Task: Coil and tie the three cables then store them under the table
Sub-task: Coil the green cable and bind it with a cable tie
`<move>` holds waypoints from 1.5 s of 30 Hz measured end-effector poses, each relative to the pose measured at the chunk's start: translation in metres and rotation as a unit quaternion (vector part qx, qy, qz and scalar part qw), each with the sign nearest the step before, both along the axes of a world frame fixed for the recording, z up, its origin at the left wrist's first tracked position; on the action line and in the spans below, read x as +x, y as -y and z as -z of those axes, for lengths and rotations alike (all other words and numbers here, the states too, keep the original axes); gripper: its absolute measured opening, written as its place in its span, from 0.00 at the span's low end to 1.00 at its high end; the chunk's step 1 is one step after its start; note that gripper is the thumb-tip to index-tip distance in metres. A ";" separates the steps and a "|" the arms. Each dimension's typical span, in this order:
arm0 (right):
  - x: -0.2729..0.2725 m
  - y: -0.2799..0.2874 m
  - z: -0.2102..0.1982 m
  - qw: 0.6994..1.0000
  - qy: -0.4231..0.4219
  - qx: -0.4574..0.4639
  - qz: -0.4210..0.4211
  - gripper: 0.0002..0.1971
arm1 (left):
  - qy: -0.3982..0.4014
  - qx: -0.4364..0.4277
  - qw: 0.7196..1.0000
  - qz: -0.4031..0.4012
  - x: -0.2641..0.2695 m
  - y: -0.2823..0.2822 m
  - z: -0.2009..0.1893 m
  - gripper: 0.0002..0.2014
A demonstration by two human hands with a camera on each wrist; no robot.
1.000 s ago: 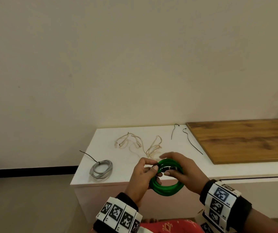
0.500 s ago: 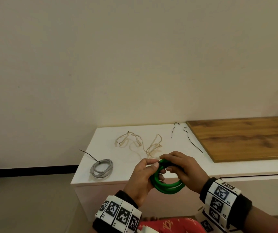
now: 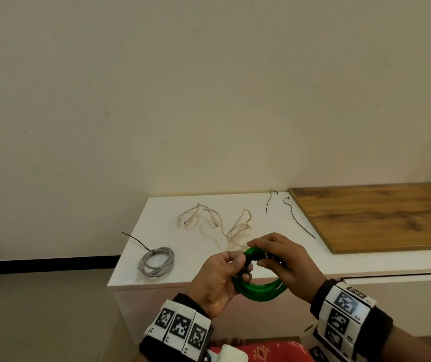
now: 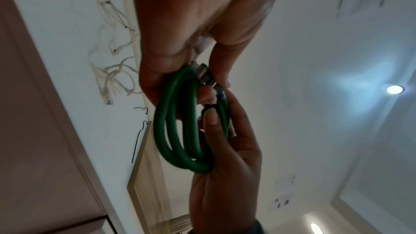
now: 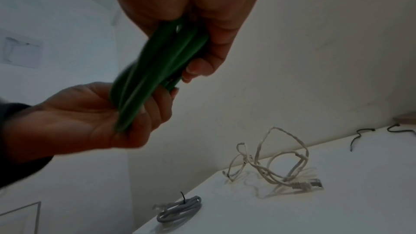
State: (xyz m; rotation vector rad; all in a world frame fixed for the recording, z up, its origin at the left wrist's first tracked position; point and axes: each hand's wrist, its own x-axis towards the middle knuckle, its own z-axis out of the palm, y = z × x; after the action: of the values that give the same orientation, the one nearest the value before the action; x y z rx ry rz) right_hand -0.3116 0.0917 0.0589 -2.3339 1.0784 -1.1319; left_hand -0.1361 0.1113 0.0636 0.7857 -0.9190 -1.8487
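Both hands are gripping the green cable (image 3: 260, 290) in front of the table (image 3: 157, 280): left hand (image 3: 218, 280) pinching the loops, right hand (image 3: 285, 262) closing round the plug end, probably steadying it for tying. Beyond are lying the tied grey cable (image 3: 157, 261), the uncoiled white cable (image 3: 217, 222) and two black ties (image 3: 291, 212).

Landmark: the white table (image 3: 339, 265).
Left end: a tied grey cable coil (image 3: 157, 262) lies near the front corner.
Middle: a loose cream cable (image 3: 217, 223) sprawls toward the wall.
Back: two black ties (image 3: 291, 212) lie beside a wooden board (image 3: 381, 218), which covers the right part.
Front edge: bare strip runs before the board.
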 end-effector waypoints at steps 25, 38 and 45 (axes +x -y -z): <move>-0.100 0.227 0.015 0.871 -0.135 0.342 0.326 0.16 | 0.079 -0.028 0.987 -0.135 -0.014 0.100 0.034 0.05; -0.120 0.334 0.094 0.808 -0.339 0.345 0.336 0.21 | 0.072 0.014 0.985 -0.159 -0.013 0.164 0.077 0.06; -0.107 0.301 0.062 0.834 -0.255 0.302 0.385 0.10 | 0.085 0.008 0.981 -0.173 -0.012 0.151 0.075 0.06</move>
State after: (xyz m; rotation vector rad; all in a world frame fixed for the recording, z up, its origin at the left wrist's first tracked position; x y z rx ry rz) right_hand -0.4182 -0.2090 -0.0031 -1.7057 2.2983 -0.2089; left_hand -0.1477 -0.0395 -0.0116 1.0550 -0.8151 -1.5044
